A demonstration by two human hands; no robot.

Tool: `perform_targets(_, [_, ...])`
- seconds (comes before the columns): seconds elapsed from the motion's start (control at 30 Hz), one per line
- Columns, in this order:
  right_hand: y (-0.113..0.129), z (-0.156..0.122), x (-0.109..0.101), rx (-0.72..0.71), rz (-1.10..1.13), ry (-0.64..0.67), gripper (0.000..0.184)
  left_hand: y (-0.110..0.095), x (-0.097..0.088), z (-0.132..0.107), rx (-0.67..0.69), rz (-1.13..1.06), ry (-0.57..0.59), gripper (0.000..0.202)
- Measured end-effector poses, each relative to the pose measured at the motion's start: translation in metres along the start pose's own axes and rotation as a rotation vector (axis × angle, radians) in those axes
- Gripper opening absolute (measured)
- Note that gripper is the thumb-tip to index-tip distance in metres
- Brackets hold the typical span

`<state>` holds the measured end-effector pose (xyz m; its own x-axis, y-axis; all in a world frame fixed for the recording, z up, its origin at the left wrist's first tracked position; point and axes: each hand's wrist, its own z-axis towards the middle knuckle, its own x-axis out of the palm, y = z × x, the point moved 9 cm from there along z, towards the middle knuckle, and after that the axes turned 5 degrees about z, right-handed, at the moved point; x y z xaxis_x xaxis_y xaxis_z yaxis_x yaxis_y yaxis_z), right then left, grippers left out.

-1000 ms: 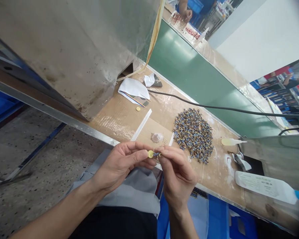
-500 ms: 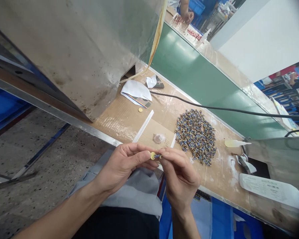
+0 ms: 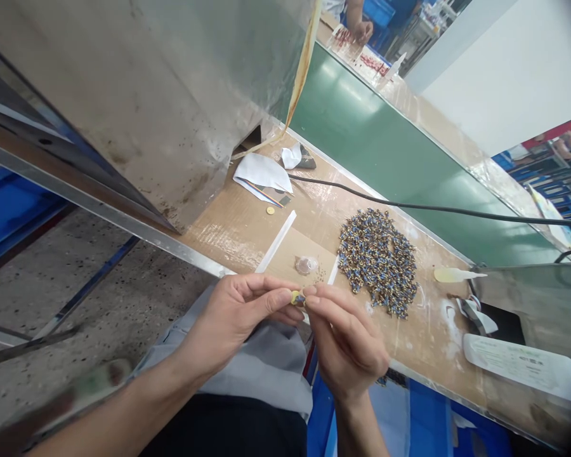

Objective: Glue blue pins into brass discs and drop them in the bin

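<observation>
My left hand point(image 3: 238, 317) pinches a small yellow disc point(image 3: 294, 296) between thumb and fingers, just past the table's front edge. From the other side my right hand point(image 3: 349, 336) closes its fingertips on a tiny blue-and-gold piece point(image 3: 301, 299) that meets the disc. Fingers partly cover both parts, so I cannot tell how they join. Beyond the hands lies a round clear dish point(image 3: 306, 264) with tiny specks beside it. A heap of small blue-and-gold pieces point(image 3: 378, 260) spreads to its right.
Farther back lie a white cloth point(image 3: 262, 172), another yellow disc point(image 3: 270, 211) and a black cable point(image 3: 361, 193). On the right are a pointed-tip bottle point(image 3: 450, 274) and a large white bottle point(image 3: 518, 365). A grey metal housing point(image 3: 147, 95) blocks the left. Another person's hand point(image 3: 363, 32) shows across the green divider point(image 3: 352, 108).
My right fingertips have come slightly closer to the left hand and cover more of the blue-and-gold piece. The whole view has shifted a little. A blurred shape has appeared at lower left.
</observation>
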<state>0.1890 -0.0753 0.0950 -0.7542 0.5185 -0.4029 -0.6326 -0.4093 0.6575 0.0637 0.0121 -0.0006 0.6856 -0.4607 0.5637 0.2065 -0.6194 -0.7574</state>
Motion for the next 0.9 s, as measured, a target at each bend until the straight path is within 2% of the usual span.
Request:
perform_targets(0.23, [0.008, -0.005, 0.004, -0.120, -0.100, 0.024, 0.046, -0.014, 0.000, -0.006, 0.052, 0.256, -0.084, 0.019])
perform_targets(0.37, [0.011, -0.009, 0.005, -0.137, -0.114, 0.028, 0.046, -0.013, 0.002, -0.009, 0.056, 0.290, -0.104, 0.024])
perform_targets(0.6, [0.016, -0.029, 0.003, -0.174, -0.194, 0.001, 0.052, -0.020, 0.009, -0.011, 0.130, 0.399, -0.097, 0.021])
perform_targets(0.9, [0.017, -0.038, 0.007, -0.190, -0.212, -0.012, 0.048, -0.019, 0.007, -0.014, 0.204, 0.546, -0.156, 0.024])
